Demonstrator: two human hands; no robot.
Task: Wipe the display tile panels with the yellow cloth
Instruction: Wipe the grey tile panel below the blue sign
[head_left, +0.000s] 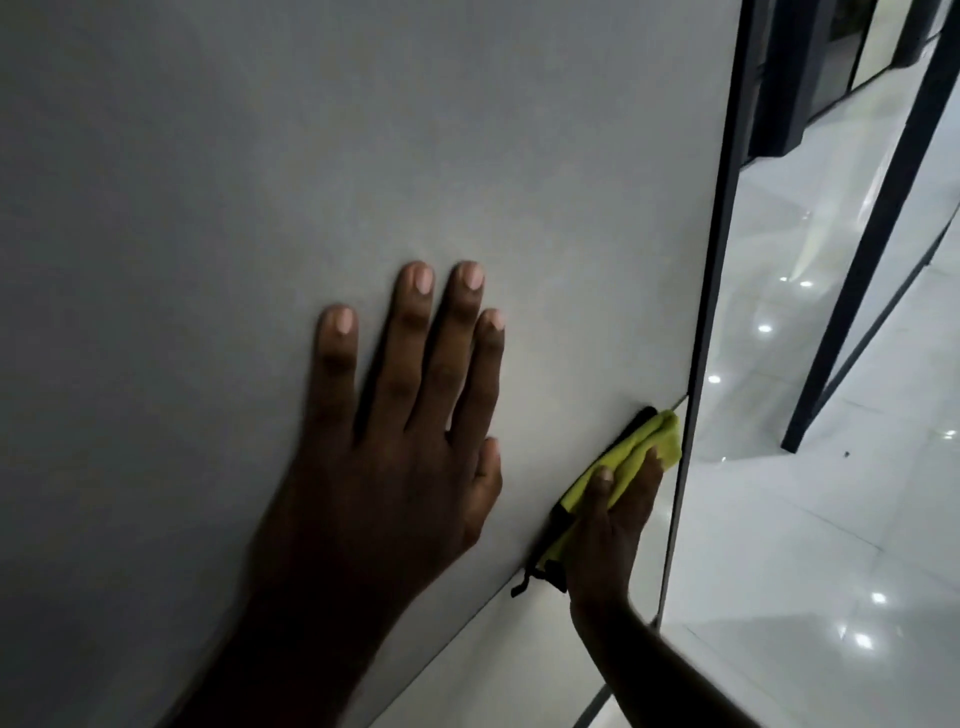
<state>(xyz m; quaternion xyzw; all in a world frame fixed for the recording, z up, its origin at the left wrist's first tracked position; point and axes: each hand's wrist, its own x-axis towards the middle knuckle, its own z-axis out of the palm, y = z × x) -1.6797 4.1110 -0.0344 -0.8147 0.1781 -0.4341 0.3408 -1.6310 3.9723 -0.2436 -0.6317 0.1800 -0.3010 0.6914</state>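
The spread fingers (410, 338) of the left hand (395, 467) lie flat on the grey tile panel (260, 182), likely to steady the person, while the fingers (648, 470) of the right hand (613, 519), close together, press the yellow cloth (641, 441) on the panel near its right edge, by the tile line, to rub it clean.

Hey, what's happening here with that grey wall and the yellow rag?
A person is cleaning a large grey display tile panel. Their left hand lies flat on it with fingers spread, apparently bracing. Their right hand presses a folded yellow cloth against the panel near its right edge, right at the joint with the panel below. A glossy floor shows beyond the edge.
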